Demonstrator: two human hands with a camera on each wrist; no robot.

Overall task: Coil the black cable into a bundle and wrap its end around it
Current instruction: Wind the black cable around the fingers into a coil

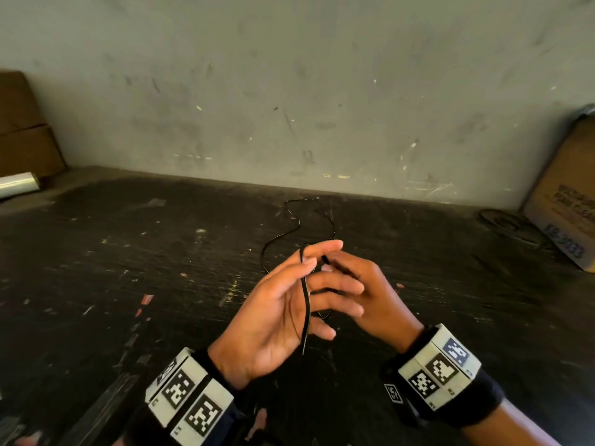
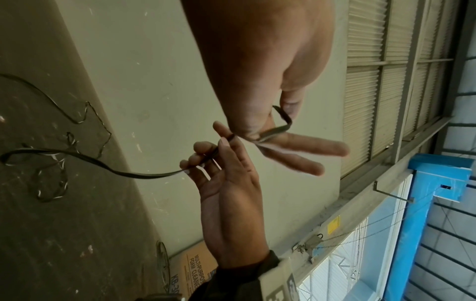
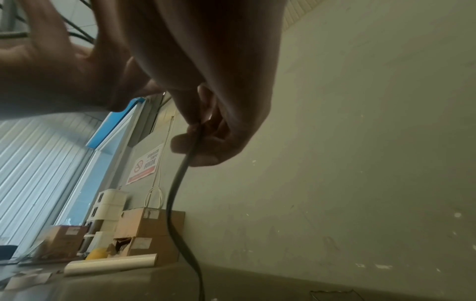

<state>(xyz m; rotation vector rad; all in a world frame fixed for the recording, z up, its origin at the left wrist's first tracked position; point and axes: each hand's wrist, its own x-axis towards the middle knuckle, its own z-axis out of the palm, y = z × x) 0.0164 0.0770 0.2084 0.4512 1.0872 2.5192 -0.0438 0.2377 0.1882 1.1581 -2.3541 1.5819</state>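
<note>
Two bare hands raised above the dark scuffed tabletop (image 1: 128, 252). Left hand (image 1: 277, 313) pinching the thin flat black cable (image 1: 306, 304) between thumb and forefinger, other fingers straight; right hand (image 1: 360, 294) pinching it just beyond. Remainder trailing loose toward the far edge, uncoiled. At the far right corner, a brown cardboard box (image 1: 566, 201) printed "MULTIPURPOSE FOAM CLEANER", contents hidden. On the wall, a no-smoking sign (image 3: 144, 165).

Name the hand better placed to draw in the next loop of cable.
Right. The right hand pinches the black cable on the side running to the slack on the table; the left hand anchors the end.
</note>
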